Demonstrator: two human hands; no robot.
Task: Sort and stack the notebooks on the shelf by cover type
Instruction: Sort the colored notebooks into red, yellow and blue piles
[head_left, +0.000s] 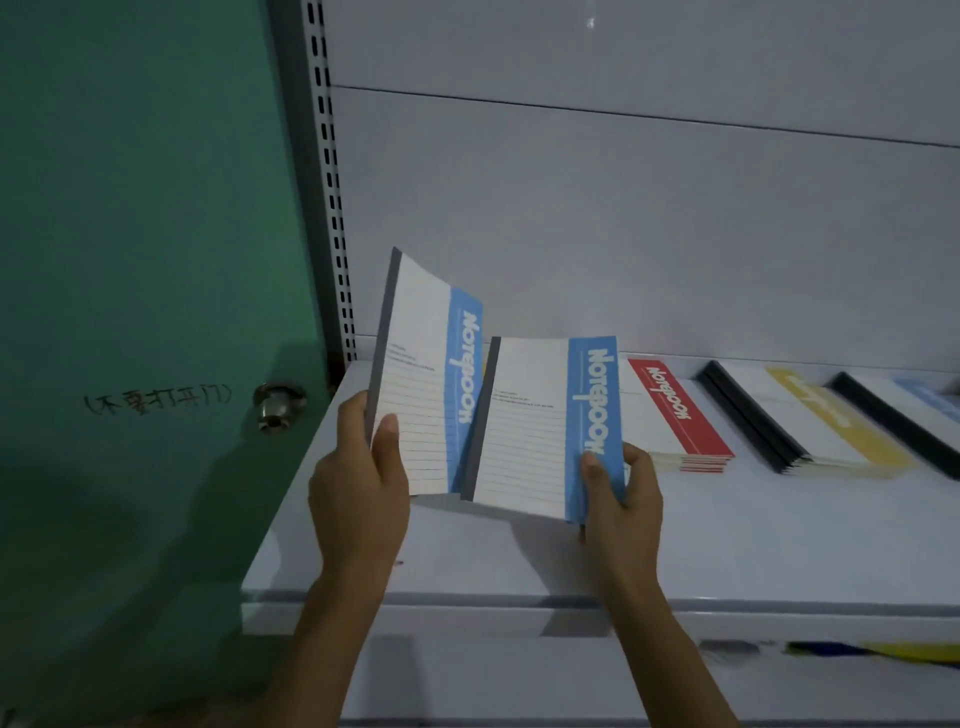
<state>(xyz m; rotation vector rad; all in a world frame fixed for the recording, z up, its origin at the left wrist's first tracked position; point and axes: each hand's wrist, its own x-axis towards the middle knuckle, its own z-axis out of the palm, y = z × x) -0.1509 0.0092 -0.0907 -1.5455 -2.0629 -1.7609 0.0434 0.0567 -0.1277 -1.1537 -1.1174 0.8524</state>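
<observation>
Far left of frame, I've got a big green door (145, 260) with a round knob (278, 408) and handwriting on it. Next, the white shelf (467, 561) runs right from it, and that's our sorting ground. On it lie a red-banded pile (680, 421), a yellow-banded pile (810, 421) and what looks like a blue-banded pile (930, 400) clipped at the right edge. All lie flat, one cover type apiece, I'd say. Over the shelf's left end, two blue-banded books are held up, covers facing me, probably to check they match. The left notebook (421, 374) is clamped near its spine by the fingers of the left hand (358, 483). The right notebook (540, 426) is pinched at its blue edge by the right hand (623, 493).
</observation>
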